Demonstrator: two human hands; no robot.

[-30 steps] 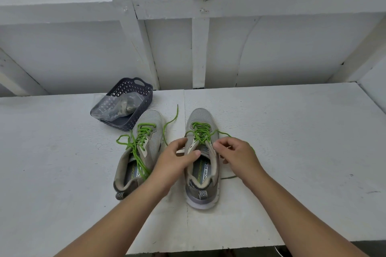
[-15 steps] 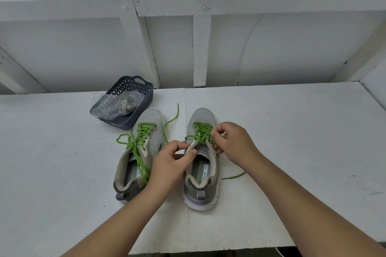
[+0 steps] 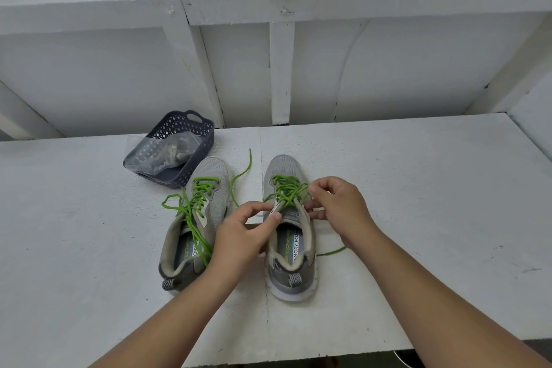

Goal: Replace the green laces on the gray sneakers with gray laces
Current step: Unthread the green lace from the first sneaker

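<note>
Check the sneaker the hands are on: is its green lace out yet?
Not yet. The green lace crisscrosses the right sneaker eyelets, loosened, while the right hand pinches it.

One view only, head-worn, looking forward and down from close above the near edge of the white worktop. Both forearms run in from the bottom corners toward frame centre. The wide lens takes in the white framed wall across the whole upper half, its lines bowed.
</note>
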